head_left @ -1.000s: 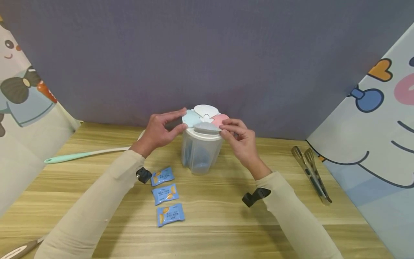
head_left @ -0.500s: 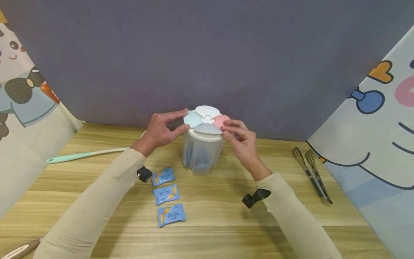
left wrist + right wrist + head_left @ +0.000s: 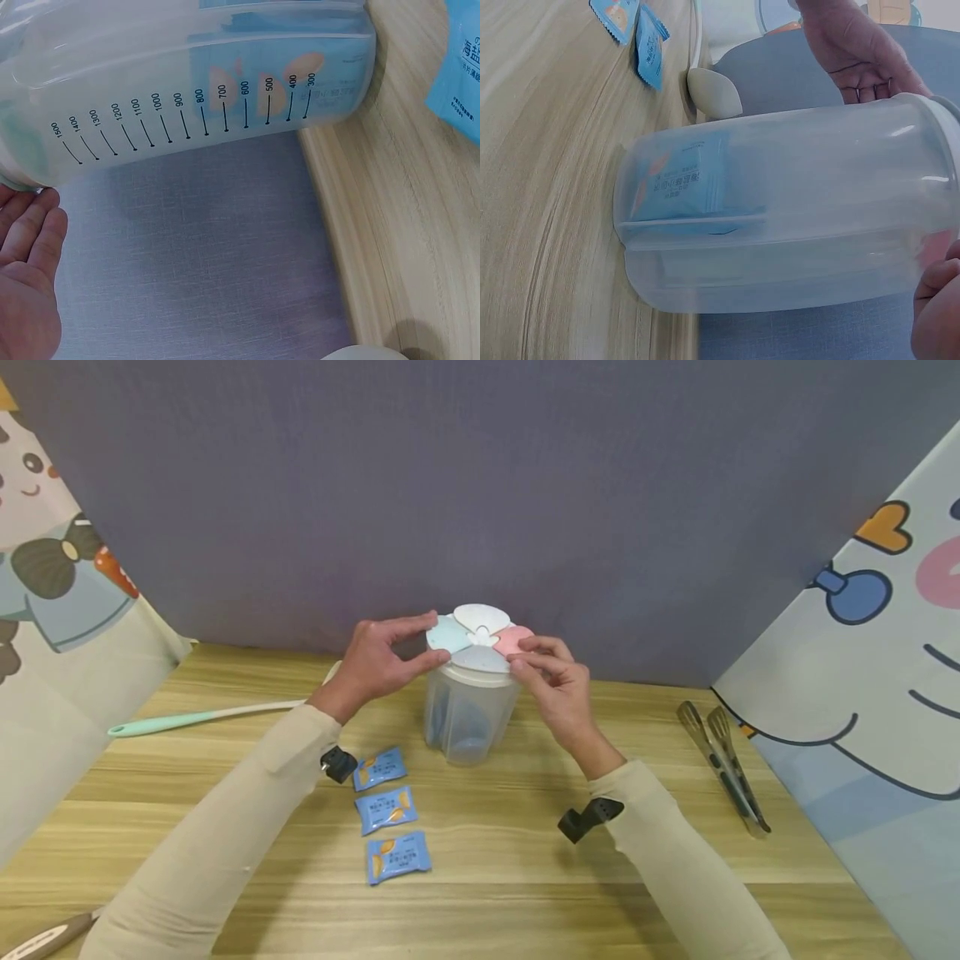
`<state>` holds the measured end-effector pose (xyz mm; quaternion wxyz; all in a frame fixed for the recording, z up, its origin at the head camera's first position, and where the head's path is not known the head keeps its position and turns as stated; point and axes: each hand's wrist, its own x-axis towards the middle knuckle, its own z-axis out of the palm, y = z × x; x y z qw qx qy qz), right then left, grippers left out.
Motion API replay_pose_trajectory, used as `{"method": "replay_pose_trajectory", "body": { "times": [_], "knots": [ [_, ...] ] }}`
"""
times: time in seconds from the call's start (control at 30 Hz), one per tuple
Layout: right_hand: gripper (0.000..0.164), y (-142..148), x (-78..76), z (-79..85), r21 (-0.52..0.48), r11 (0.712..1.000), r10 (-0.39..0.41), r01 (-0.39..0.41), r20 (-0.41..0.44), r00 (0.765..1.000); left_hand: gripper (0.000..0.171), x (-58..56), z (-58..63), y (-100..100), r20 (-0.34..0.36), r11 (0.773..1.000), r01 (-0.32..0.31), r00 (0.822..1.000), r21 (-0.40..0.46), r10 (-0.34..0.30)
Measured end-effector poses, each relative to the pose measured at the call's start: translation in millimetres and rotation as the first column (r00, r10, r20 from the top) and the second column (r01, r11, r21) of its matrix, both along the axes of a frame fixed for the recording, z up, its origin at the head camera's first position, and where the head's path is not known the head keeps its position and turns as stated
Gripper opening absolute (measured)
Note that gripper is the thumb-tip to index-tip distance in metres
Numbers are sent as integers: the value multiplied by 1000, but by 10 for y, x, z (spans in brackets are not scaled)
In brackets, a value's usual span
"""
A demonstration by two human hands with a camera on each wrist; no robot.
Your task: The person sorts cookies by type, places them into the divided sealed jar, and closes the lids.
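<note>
A clear storage canister [image 3: 467,718] with a petal-flap lid [image 3: 480,636] stands upright at the back of the table. Its mint, white, pink and grey flaps all lie down. My left hand [image 3: 371,662] spans the lid's left side, index finger and thumb straight; the thumb tip rests on the grey flap [image 3: 480,658]. At the right edge, my right hand [image 3: 555,683] has bent fingers on the pink flap [image 3: 513,640] and the thumb below, pinching the rim. Blue snack packets [image 3: 682,176] show through the wall. The left wrist view shows a measuring scale on the canister [image 3: 187,120].
Three blue packets [image 3: 397,857] lie in a column front-left of the canister. A ladle with a mint handle [image 3: 161,724] lies at left, its bowl [image 3: 716,94] near the wall. Tongs [image 3: 723,768] lie far right; a brown handle [image 3: 48,937] shows front-left. A grey panel [image 3: 480,485] stands behind.
The grey flap, tilted up a second ago, now lies flat. My left thumb has slid right onto it. My right hand stays at the lid's edge, with only a slight shift.
</note>
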<state>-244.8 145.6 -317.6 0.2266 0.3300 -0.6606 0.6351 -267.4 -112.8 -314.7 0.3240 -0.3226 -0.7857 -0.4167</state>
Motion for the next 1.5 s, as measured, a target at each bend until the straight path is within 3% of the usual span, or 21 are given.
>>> {"method": "replay_pose_trajectory", "body": {
  "times": [0.5, 0.83, 1.07, 1.2, 1.33, 1.5],
  "knots": [
    [8, -21, 30, 10, 57, 996, -66, 66, -9, 998, 53, 25, 35, 8, 30, 1000, 12, 999, -10, -11],
    [9, -81, 223, 213, 100, 993, -66, 68, -27, 997, 54, 18, 53, -3, 35, 1000, 15, 999, -24, -14],
    [23, 101, -63, 104, 84, 993, -75, 81, -63, 995, 57, 34, 33, -36, 65, 999, 14, 998, -40, -12],
    [34, 206, -199, 98, 140, 989, -68, 57, 81, 994, 66, 57, 60, -41, 100, 997, -8, 995, -74, 15],
    [47, 274, -254, 130, 194, 979, 15, -68, 265, 964, 72, 74, 82, -30, 147, 994, -19, 989, -105, 35],
    [57, 327, -300, 160, 241, 950, 110, -199, 337, 935, 76, 77, 81, -21, 177, 995, -9, 984, -99, 27]
  ]
}}
